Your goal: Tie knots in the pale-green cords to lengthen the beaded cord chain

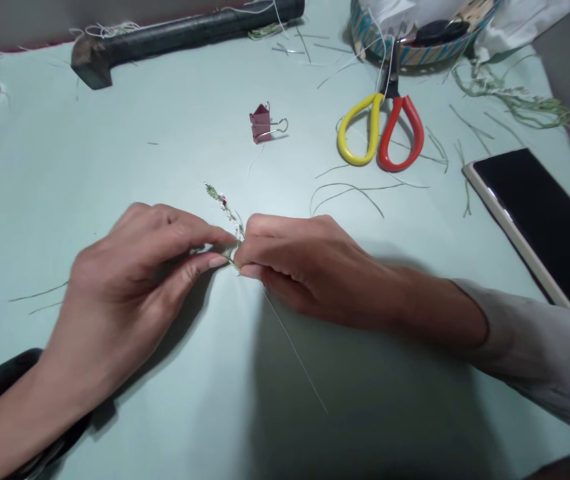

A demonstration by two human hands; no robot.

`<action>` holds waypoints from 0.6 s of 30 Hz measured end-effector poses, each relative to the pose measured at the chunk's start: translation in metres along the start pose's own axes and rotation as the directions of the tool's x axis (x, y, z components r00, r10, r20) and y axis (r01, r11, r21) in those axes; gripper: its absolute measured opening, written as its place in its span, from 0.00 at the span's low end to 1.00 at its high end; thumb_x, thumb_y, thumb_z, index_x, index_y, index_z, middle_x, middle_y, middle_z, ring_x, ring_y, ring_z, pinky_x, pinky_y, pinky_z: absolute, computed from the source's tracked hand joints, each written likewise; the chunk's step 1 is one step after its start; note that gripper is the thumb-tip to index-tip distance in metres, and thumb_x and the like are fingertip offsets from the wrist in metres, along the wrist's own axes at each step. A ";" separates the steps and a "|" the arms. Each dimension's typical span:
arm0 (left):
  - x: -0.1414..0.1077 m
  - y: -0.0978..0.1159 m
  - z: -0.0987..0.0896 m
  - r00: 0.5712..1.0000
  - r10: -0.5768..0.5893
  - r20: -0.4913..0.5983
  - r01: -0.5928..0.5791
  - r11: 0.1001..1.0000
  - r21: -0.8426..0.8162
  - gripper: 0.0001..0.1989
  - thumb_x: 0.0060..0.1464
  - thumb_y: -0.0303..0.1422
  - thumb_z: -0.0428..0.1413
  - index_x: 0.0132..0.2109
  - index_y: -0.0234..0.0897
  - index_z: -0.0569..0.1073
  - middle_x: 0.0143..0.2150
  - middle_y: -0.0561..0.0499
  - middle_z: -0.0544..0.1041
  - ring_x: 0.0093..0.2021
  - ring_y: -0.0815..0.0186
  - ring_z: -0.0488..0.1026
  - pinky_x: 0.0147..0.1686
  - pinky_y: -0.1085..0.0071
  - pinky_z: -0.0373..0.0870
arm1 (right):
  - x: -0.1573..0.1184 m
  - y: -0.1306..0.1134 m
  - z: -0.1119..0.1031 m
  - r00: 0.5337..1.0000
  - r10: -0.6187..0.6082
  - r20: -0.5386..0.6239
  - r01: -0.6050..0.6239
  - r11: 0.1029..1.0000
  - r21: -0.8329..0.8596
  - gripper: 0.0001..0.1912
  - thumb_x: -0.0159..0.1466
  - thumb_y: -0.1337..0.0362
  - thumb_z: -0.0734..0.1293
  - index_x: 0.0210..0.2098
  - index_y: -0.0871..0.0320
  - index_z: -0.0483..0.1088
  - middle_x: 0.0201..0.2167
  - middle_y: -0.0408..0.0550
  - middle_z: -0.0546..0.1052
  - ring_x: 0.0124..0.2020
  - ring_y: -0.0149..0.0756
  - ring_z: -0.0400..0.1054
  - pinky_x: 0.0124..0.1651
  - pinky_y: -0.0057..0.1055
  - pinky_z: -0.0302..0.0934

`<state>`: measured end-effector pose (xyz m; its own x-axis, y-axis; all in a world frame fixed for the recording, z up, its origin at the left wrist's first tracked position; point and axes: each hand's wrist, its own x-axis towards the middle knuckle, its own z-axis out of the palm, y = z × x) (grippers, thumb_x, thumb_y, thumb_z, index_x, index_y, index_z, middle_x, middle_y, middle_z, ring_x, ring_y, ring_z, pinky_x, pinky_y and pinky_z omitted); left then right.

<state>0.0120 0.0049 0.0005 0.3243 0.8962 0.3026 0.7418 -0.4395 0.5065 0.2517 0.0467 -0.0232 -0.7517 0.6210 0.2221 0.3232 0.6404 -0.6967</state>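
A small knotted cord piece [223, 202], green and white with a red spot, lies on the table and runs down to my fingertips. My left hand [149, 267] is closed, its thumb and forefinger pinching a green cord at the lower end of the piece. Close against it, my right hand [309, 267] is closed too, with thumb and finger pressed together on the cords there. Exactly which strand each hand grips is partly hidden by the fingers. A thin white thread [295, 350] trails from beneath my right hand toward the lower right.
Beyond my hands stand a maroon binder clip [261, 125] and scissors [401, 133] with yellow and red handles. A phone [539, 220] lies at right. At the back are a dark metal bar [189, 40], a patterned basket [369, 33] and green cord bundles [525, 100]. Loose cord scraps are scattered about.
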 end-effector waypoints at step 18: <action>-0.013 0.027 0.004 0.990 0.132 0.057 -0.142 0.957 0.255 0.13 0.74 0.25 0.53 0.51 0.53 0.74 0.41 0.54 0.81 0.37 0.55 0.70 0.40 0.57 0.67 | 0.006 0.005 0.000 0.987 -0.043 -0.157 0.090 0.947 0.307 0.10 0.75 0.71 0.66 0.35 0.61 0.75 0.32 0.39 0.73 0.32 0.25 0.62 0.40 0.27 0.56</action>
<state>0.0299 -0.0188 0.0072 0.4524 0.8323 0.3203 0.8129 -0.5325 0.2359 0.2491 0.0537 -0.0255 -0.6652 0.6561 0.3563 0.0618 0.5240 -0.8495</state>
